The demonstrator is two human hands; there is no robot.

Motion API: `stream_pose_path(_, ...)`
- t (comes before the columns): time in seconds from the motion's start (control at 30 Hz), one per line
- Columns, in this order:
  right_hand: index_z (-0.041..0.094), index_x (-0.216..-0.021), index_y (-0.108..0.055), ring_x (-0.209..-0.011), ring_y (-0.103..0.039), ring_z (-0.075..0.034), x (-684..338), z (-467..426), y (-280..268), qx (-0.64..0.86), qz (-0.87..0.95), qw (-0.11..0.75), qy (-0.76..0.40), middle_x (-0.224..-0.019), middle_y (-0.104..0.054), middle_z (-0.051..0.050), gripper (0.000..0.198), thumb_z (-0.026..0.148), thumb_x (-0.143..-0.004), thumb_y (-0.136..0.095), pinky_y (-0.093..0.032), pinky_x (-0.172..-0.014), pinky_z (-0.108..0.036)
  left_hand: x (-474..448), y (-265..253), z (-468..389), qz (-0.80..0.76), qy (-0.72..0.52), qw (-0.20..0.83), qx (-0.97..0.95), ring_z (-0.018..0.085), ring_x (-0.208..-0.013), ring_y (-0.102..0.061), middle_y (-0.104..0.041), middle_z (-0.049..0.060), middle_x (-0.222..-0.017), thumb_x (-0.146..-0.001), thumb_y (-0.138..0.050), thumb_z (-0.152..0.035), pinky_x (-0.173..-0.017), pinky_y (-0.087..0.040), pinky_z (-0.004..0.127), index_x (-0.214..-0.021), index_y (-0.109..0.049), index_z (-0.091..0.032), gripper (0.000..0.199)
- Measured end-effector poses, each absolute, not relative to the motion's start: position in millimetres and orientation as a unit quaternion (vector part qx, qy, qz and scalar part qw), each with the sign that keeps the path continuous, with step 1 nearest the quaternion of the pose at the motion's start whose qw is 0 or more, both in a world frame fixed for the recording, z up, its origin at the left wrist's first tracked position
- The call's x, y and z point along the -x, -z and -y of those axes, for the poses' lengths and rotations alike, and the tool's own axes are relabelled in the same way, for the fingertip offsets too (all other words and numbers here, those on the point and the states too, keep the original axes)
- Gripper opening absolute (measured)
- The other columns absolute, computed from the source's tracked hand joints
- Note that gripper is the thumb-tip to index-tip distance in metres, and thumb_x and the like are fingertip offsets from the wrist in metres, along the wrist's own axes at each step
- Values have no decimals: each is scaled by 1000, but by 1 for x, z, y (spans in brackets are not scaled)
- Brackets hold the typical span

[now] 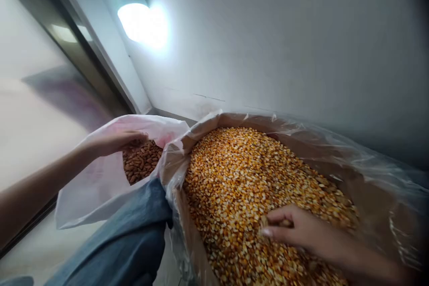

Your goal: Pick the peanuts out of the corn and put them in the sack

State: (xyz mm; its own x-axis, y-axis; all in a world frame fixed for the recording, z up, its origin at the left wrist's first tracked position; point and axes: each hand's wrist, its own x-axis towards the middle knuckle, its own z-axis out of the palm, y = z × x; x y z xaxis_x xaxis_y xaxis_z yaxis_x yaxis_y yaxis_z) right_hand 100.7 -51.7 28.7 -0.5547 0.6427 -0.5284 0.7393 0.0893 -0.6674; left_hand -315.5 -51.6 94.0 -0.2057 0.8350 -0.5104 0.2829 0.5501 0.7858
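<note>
My right hand [290, 228] is just over the dried corn kernels [234, 174] that fill a large plastic-lined sack [191, 228]. Its thumb and fingers are bent together around something small and brownish, too blurred to name. My left hand [129, 141] reaches across the mouth of a white sack [90, 187], above the almonds [142, 161] inside. The fingers on that side are curled in, and what they hold, if anything, is hidden.
A bent knee in blue trousers [127, 237] presses between the two sacks. Behind them rises a grey wall [284, 40] with a bright lamp [140, 22]. On the left, a dark frame [70, 49] borders a pale shiny surface.
</note>
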Motion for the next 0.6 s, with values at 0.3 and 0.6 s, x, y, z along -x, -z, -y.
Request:
stream_pose_path(0.3,9,-84,-56,-40,-28,-1,118,6,-99,-288,-647,-56,704,-59,-44,4,27,34,-76,-49,-19,-35,-13,348,-86,88,-710,-444,393,-380,18,-97,-51,-55,5,-111,-62,-64,-37,-68,-46,22,-98,-58,-24,39)
stream_pose_path(0.6,13,-88,-53,-81,-47,-13,119,4,-79,-327,-893,-267,158,-88,-57,-4,28,29,-85,-31,-38,-66,-23,312,-94,110,-650,-507,354,-441,15,-83,-54,-59,1,-90,-67,-60,-36,-71,-44,23,-97,-57,-22,33)
